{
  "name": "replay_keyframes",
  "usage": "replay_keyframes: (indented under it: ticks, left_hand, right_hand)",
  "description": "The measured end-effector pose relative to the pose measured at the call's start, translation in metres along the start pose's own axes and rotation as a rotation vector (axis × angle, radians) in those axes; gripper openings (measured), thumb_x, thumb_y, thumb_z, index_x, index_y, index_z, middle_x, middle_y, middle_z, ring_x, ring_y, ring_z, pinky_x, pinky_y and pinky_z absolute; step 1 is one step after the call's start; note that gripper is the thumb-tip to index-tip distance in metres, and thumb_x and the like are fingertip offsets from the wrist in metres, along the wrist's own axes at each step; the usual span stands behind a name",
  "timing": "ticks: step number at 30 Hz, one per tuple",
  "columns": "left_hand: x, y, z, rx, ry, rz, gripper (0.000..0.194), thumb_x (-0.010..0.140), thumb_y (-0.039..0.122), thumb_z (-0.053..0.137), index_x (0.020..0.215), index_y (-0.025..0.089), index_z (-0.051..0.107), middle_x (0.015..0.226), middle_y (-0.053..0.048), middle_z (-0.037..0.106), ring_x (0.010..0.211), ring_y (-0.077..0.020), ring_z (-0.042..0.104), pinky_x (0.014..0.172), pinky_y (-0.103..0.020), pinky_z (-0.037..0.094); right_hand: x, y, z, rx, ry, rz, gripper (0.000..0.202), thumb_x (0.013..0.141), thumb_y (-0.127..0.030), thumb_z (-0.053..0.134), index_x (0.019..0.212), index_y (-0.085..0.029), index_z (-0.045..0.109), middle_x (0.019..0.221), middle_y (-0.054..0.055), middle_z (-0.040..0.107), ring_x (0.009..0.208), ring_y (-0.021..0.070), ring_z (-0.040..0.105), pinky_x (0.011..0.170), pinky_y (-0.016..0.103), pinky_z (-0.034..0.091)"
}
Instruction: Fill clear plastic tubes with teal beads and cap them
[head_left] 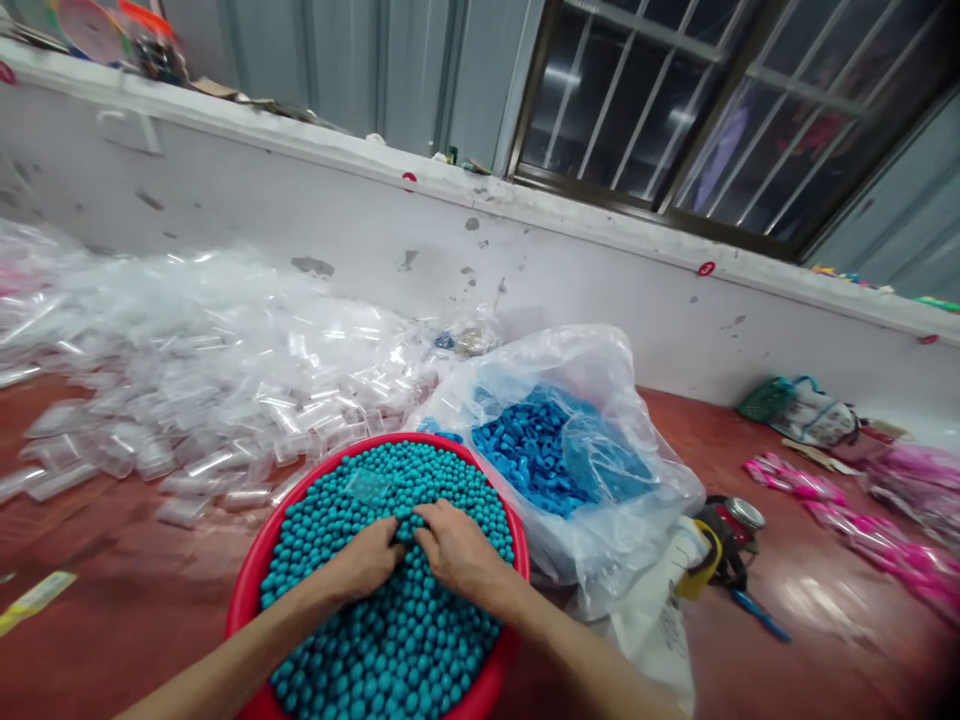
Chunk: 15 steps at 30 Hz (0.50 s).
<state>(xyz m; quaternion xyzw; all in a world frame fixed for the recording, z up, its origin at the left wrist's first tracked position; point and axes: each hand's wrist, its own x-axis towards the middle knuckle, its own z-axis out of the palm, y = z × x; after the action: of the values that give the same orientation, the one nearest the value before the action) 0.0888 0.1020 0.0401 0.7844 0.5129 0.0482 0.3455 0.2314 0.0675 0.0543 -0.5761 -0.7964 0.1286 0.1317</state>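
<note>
your left hand (367,562) and right hand (459,550) are both sitting on top of the teal beads (390,640), right in the middle of the red basin (247,585). fingertips are curled down and bunched together where the two hands meet, pressed into the heap. whether you've actually got any beads pinched between them i can't tell, the fingers hide it.

the beads fill the basin nearly to the rim. they look small, round, hard and glossy, so i'd guess each one weighs next to nothing but they'll roll and squirt out of a pinch easily. scooping with cupped fingers should hold more than picking singly. there's also what looks like a small clear baggie (367,487) lying flat on the beads just beyond your left hand, thin and floppy, probably slick too.

the full basin is likely heavy as a whole, and if it needs shifting the rim on both sides is the place to grab.

just to the right of the basin, touching it, is an open plastic bag of blue plastic parts (547,450). beyond and left of the basin there's a big pile of clear little bags (210,370) on the red floor (112,580). well off to the right of the basin, pink packets (885,540) lie scattered.
</note>
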Motion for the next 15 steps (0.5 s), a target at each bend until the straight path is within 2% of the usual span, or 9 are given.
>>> replay_keyframes:
  ticks: [3,5,7,9,11,13,15]
  left_hand:
    - [-0.007,-0.005,-0.004,-0.525,-0.061,-0.111,0.019,0.072,0.028,0.047,0.084,0.017,0.057,0.069,-0.001,0.063,0.069,-0.0191,0.058,0.060,-0.028,0.045]
    - [-0.013,-0.005,-0.007,-0.870,-0.096,-0.206,0.025,0.066,0.035,0.059,0.084,0.018,0.058,0.067,0.001,0.062,0.064,-0.0173,0.056,0.056,-0.026,0.042]
    - [-0.018,-0.004,-0.010,-1.066,-0.112,-0.244,0.030,0.059,0.035,0.068,0.082,0.017,0.059,0.070,0.001,0.062,0.067,-0.0157,0.055,0.061,-0.026,0.042]
    - [-0.024,-0.002,-0.013,-1.195,-0.101,-0.218,0.030,0.056,0.031,0.072,0.080,0.016,0.062,0.073,0.000,0.063,0.073,-0.0149,0.055,0.071,-0.026,0.041]
    - [-0.029,-0.001,-0.017,-1.256,-0.075,-0.181,0.030,0.056,0.029,0.073,0.081,0.014,0.064,0.072,0.000,0.062,0.072,-0.0135,0.053,0.072,-0.024,0.039]
    - [-0.034,0.001,-0.020,-1.250,-0.068,-0.163,0.031,0.058,0.029,0.072,0.084,0.014,0.064,0.069,0.001,0.060,0.067,-0.0120,0.051,0.067,-0.024,0.037]
    - [-0.038,0.004,-0.022,-1.169,-0.045,-0.154,0.032,0.061,0.031,0.069,0.088,0.015,0.063,0.069,0.001,0.059,0.064,-0.0114,0.049,0.064,-0.024,0.035]
  right_hand:
    - [0.002,0.004,-0.022,0.053,0.046,-0.047,0.030,0.085,-0.029,0.042,0.115,-0.028,0.049,0.110,0.003,0.056,0.090,0.0170,0.058,0.075,0.026,0.044]
    - [0.010,0.022,-0.037,0.007,0.135,0.089,0.031,0.087,-0.028,0.038,0.116,-0.029,0.049,0.115,0.003,0.054,0.094,0.0173,0.056,0.077,0.027,0.042]
    - [0.022,0.052,-0.047,-0.034,0.216,0.326,0.033,0.088,-0.030,0.035,0.119,-0.028,0.048,0.116,0.004,0.054,0.100,0.0178,0.053,0.079,0.027,0.040]
    - [0.034,0.084,-0.046,-0.043,0.211,0.424,0.037,0.084,-0.028,0.041,0.119,-0.018,0.048,0.115,0.011,0.055,0.101,0.0222,0.053,0.077,0.029,0.040]
    - [0.043,0.109,-0.038,-0.017,0.143,0.434,0.029,0.079,-0.027,0.048,0.103,-0.015,0.060,0.100,0.011,0.063,0.091,0.0221,0.057,0.070,0.027,0.041]
    - [0.047,0.124,-0.025,0.024,0.091,0.405,0.020,0.078,-0.027,0.049,0.084,-0.017,0.066,0.084,0.006,0.067,0.079,0.0185,0.061,0.064,0.023,0.041]
    - [0.048,0.129,-0.015,0.044,0.104,0.379,0.021,0.080,-0.027,0.046,0.078,-0.018,0.066,0.081,0.005,0.067,0.077,0.0177,0.061,0.065,0.023,0.041]
